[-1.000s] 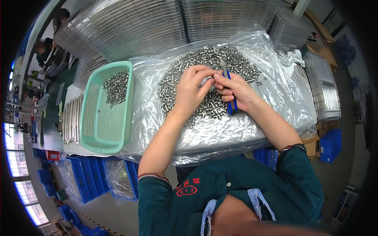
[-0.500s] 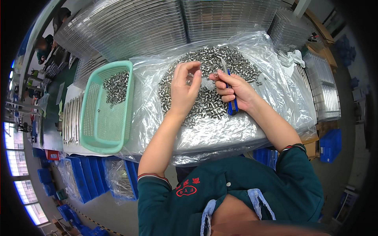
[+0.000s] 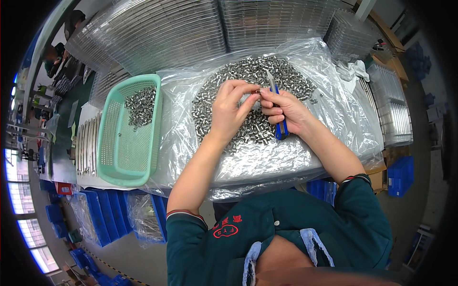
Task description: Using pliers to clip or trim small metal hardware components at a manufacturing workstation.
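Note:
My right hand (image 3: 292, 113) is closed around a blue utility knife (image 3: 281, 127), its blade out and pointing away from me. At that hand's thumb and fingertips is a small shiny metal sleeve (image 3: 258, 91). The thumb and forefinger of my left hand (image 3: 229, 112) pinch the same sleeve from the other side, so the fingertips of both hands nearly meet. Below and around the hands spreads a heap of small metal sleeves (image 3: 210, 97) on clear plastic sheeting (image 3: 179, 124). Fingers partly hide the held sleeve.
Left of the heap stands a green perforated basket (image 3: 156, 152) with some metal pieces (image 3: 140, 107) at its far end. Stacked clear trays (image 3: 162, 33) line the back. Metal rods (image 3: 87, 143) lie left of the basket. A white cloth (image 3: 355, 74) is at right. Blue bins (image 3: 107, 214) stand below the table.
My left hand has moved right, and its thumb and forefinger have closed on the small sleeve at my right fingertips. The right hand and knife have hardly moved.

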Available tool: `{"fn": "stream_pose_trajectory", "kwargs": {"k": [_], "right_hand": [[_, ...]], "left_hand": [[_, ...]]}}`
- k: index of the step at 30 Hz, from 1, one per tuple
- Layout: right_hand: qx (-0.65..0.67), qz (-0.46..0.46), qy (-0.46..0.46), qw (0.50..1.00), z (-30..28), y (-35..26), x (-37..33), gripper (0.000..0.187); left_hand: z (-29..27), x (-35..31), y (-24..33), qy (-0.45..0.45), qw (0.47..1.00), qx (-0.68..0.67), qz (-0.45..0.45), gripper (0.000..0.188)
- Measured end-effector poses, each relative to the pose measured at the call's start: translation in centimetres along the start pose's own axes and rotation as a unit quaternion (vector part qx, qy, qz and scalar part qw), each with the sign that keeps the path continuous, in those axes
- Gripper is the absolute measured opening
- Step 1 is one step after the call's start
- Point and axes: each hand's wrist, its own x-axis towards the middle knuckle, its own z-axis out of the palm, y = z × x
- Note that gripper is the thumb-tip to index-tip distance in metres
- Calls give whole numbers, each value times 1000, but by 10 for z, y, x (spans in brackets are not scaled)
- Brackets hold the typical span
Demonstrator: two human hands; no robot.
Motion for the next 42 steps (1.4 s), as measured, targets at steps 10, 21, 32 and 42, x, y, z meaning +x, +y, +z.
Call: {"fn": "stream_pose_trajectory", "kwargs": {"k": [10,21,32,42], "right_hand": [[-3,3,10,1000,0,1,0,11],[4,10,14,1000,-2,2,1,11],[-63,-22,24,997,-1,2,2,16],[-120,-59,45,990,6,-4,-4,25]], "left_hand": [[2,0,3,6,999,-26,-25,14],[2,0,-1,3,999,-22,32,24],[2,-1,1,17,998,-50,-29,21],[0,2,-1,38,999,4,25,16]]}}
